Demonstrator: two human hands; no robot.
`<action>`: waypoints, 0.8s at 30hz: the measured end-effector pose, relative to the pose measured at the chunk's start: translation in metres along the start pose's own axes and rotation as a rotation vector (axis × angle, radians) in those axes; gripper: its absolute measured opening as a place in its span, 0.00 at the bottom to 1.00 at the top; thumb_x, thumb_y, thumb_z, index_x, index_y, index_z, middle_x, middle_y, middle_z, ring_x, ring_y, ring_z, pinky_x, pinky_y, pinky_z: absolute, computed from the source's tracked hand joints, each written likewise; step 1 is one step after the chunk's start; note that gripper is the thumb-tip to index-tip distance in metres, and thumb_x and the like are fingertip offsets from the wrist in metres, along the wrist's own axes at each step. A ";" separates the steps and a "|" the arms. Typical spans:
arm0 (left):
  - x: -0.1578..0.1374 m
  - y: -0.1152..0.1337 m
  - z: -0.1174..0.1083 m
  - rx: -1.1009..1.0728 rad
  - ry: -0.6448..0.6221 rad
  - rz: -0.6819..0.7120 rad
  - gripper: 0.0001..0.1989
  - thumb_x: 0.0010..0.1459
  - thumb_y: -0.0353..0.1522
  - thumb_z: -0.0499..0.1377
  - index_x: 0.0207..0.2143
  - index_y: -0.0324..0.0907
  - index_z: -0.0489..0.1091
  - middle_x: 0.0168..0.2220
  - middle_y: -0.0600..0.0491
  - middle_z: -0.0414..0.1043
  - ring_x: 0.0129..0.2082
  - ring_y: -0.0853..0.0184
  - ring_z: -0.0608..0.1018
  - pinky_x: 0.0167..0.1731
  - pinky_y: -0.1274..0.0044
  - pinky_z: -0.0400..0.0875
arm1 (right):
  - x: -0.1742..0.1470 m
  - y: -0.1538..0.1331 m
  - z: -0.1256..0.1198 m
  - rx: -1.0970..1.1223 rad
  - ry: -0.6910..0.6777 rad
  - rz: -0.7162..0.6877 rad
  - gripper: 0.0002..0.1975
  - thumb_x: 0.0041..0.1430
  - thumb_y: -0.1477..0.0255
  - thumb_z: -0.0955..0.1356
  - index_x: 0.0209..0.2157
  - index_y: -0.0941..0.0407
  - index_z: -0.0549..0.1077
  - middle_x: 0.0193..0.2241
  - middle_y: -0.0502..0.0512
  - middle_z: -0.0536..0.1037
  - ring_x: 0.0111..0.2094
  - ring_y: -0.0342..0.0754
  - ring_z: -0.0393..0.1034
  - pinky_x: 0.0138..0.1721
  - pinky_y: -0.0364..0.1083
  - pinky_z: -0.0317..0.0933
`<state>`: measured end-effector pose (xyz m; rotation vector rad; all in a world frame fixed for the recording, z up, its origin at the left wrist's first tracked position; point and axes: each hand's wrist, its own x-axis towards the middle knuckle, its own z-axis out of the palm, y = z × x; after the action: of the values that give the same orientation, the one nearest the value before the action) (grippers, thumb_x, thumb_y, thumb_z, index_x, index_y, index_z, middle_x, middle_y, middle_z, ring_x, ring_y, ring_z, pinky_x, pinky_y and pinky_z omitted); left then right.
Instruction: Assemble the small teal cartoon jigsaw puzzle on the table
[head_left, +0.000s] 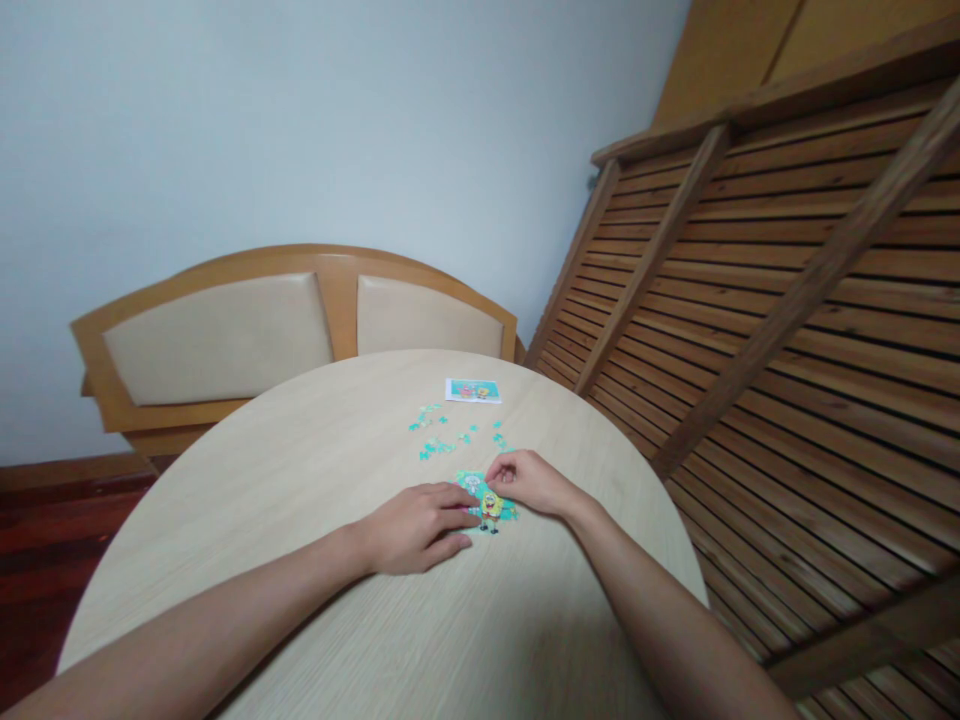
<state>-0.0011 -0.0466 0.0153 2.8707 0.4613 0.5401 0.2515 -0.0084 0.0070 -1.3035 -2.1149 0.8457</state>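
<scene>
Probably partway lol, resting left grip point(421, 525) splayed on a part-joined puzzle point(491, 508) nearer the tabletop's point(300, 480) right edge, can't tell if pinching anything with right grip point(531, 482), loads of loose pieces point(436, 447) to go toward the far edge.

Around one round table point(300, 520), things are being counted. Over the table, one left hand point(416, 525) and one right hand point(536, 480) are being held, two in all. On the table, one partly joined puzzle point(491, 508) and one printed card point(474, 391) are being displayed; many loose pieces point(436, 446) are being left unnumbered, too small and bunched. Beyond the table, one headboard point(337, 305) with two padded panels point(217, 340) is being shown; right of it, one slatted frame point(750, 280).
</scene>
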 end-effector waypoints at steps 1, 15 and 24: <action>0.000 0.000 0.000 -0.003 0.004 0.002 0.17 0.68 0.35 0.53 0.57 0.46 0.69 0.57 0.47 0.70 0.56 0.59 0.73 0.57 0.68 0.67 | 0.000 0.000 0.000 -0.005 0.000 -0.003 0.08 0.51 0.75 0.69 0.32 0.59 0.80 0.25 0.51 0.78 0.27 0.43 0.68 0.28 0.40 0.59; 0.002 0.004 -0.003 0.005 -0.026 -0.018 0.17 0.69 0.36 0.52 0.57 0.46 0.69 0.57 0.47 0.70 0.56 0.59 0.73 0.58 0.67 0.67 | 0.004 0.031 -0.030 -0.199 0.391 0.079 0.11 0.57 0.70 0.67 0.39 0.58 0.80 0.31 0.55 0.81 0.30 0.47 0.71 0.34 0.44 0.62; 0.002 0.003 -0.004 -0.010 -0.016 -0.016 0.17 0.69 0.36 0.52 0.57 0.46 0.69 0.57 0.47 0.71 0.56 0.59 0.73 0.58 0.66 0.67 | 0.016 0.048 -0.022 -0.416 0.405 0.093 0.13 0.63 0.70 0.64 0.44 0.54 0.79 0.45 0.57 0.80 0.47 0.51 0.71 0.51 0.48 0.61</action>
<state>0.0003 -0.0487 0.0202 2.8575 0.4773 0.5154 0.2884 0.0279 -0.0123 -1.6297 -1.9675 0.1452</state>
